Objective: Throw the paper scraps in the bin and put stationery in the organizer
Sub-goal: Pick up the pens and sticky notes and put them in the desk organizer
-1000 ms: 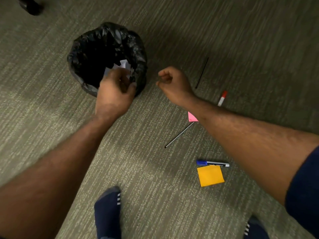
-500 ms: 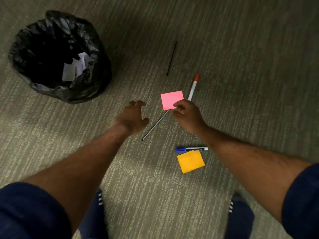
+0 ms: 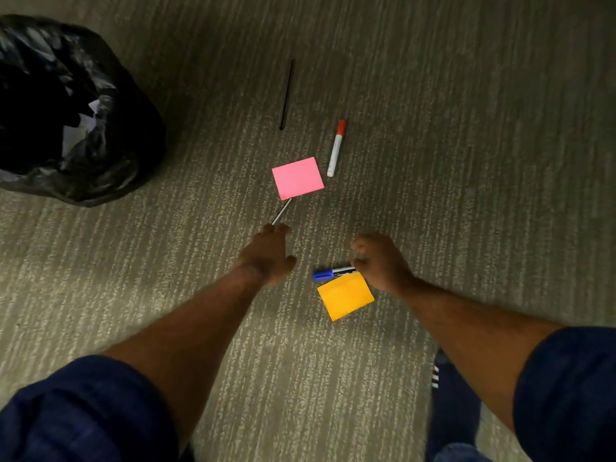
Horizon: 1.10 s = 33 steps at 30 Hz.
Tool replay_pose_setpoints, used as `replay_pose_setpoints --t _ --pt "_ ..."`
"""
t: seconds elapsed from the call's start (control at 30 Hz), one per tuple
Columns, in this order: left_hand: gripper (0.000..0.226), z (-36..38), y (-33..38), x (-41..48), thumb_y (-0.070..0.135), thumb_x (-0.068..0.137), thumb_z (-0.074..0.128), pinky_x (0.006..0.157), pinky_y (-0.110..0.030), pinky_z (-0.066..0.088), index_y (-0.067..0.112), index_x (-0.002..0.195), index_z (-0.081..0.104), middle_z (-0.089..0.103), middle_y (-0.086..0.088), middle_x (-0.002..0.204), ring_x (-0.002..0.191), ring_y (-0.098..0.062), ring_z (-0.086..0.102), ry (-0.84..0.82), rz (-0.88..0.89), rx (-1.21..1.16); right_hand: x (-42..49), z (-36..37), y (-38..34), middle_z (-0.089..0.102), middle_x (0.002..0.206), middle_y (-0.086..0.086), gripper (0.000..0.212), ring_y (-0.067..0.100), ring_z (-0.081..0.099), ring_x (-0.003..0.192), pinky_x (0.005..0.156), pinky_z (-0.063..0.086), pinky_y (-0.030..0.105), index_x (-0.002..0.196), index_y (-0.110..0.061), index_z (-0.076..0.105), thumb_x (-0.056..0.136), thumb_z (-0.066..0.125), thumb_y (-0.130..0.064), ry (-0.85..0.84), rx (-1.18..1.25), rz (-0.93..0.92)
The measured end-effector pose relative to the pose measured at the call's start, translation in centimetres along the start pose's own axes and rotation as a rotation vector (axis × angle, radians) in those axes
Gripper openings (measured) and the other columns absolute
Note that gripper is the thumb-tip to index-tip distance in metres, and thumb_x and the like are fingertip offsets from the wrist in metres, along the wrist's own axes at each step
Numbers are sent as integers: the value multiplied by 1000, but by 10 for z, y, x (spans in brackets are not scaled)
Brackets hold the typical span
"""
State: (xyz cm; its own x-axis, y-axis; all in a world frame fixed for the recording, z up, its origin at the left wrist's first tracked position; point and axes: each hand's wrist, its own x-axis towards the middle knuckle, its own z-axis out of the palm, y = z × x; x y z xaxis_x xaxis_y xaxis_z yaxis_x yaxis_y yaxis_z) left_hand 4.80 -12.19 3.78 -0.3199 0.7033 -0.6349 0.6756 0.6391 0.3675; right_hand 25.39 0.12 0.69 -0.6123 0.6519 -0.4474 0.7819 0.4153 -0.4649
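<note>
The blue-capped marker (image 3: pixel 333 272), cap pointing left above the orange note (image 3: pixel 345 296), is pinched by the right hand (image 3: pixel 383 263); the pink note (image 3: pixel 297 178) has been released.

An office-like room is showing; grey-green ribbed commercial carpet (image 3: pixel 433 161) is covering the floor. A black-bagged waste bin (image 3: pixel 110 155) is standing beside scattered markers.

Paper scraps, bin and loose stationery on the carpet, located from the pink sticky pad (image 3: pixel 297 178).

You see the black-bagged bin (image 3: pixel 100 155) well left, white paper scraps (image 3: pixel 78 128) inside; a red-capped marker (image 3: pixel 336 149) just right; a black stick (image 3: pixel 286 95) beyond; a thin pen (image 3: pixel 281 211) poking out beneath its near edge; nearer you, a blue-capped marker (image 3: pixel 330 273) touching an orange pad (image 3: pixel 345 296).
</note>
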Motion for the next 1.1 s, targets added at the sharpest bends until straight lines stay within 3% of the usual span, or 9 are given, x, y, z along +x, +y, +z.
replay_pose_setpoints --t 0.4,0.47,0.53,0.63,0.73,0.8,0.93,1.0,1.1 --pt "58 47 4 -11 33 88 60 100 -41 45 22 140 36 43 -8 141 126 -29 50 -4 -29 -79 -3 27 20 60 113 6 21 29 53 111 92 39 41 103 -19 58 87 61 -32 -46 -511 -80" --pt "50 51 6 -15 36 89 58 96 -40 49 22 135 42 53 -6 131 116 -25 57 118 -29 -227 -4 25 15 63 106 6 18 29 56 106 89 40 42 96 -19 61 87 61 -35 -8 -410 -53" --pt "42 51 14 -18 37 91 57 88 -34 51 19 128 49 63 -3 116 101 -20 63 235 -61 -412 -7 24 5 63 88 6 16 28 60 91 80 47 43 80 -19 61 86 64 -34 28 -79 -1" --pt "41 46 34 -16 40 89 58 77 -33 50 13 121 58 68 -7 105 89 -22 63 250 -188 -766 -10 22 -20 53 66 -3 23 22 55 69 66 47 47 68 -22 53 83 68 -31 31 345 41" --pt "46 39 44 -9 56 78 56 78 -46 55 20 105 61 69 -8 90 84 -29 66 286 -231 -1037 -13 21 -42 51 65 -10 19 16 52 66 65 44 40 72 -26 54 80 68 -35 47 433 -41" --pt "26 34 45 -4 49 82 57 75 -50 56 24 87 59 69 -7 82 78 -30 68 339 -188 -1069 -14 23 -51 54 69 -10 18 14 54 67 63 43 35 74 -27 55 80 70 -34 64 424 -98" --pt "9 18 41 0 23 96 53 66 -36 51 17 89 54 64 1 72 66 -20 63 443 -59 -1041 -11 26 -44 52 74 -12 24 0 54 70 62 41 22 77 -25 53 78 73 -37 73 421 -122" --pt "8 12 29 4 19 97 52 61 -31 49 12 95 52 60 0 71 63 -16 58 453 -41 -1050 -10 30 -27 58 84 -4 31 15 58 80 68 46 31 82 -21 56 76 71 -48 116 254 -17" --pt "17 8 2 8 28 96 52 61 -36 47 11 96 55 57 -1 69 62 -19 53 423 -50 -976 -16 38 1 63 115 9 56 29 59 107 85 50 39 106 -14 60 72 70 -57 8 -90 387"
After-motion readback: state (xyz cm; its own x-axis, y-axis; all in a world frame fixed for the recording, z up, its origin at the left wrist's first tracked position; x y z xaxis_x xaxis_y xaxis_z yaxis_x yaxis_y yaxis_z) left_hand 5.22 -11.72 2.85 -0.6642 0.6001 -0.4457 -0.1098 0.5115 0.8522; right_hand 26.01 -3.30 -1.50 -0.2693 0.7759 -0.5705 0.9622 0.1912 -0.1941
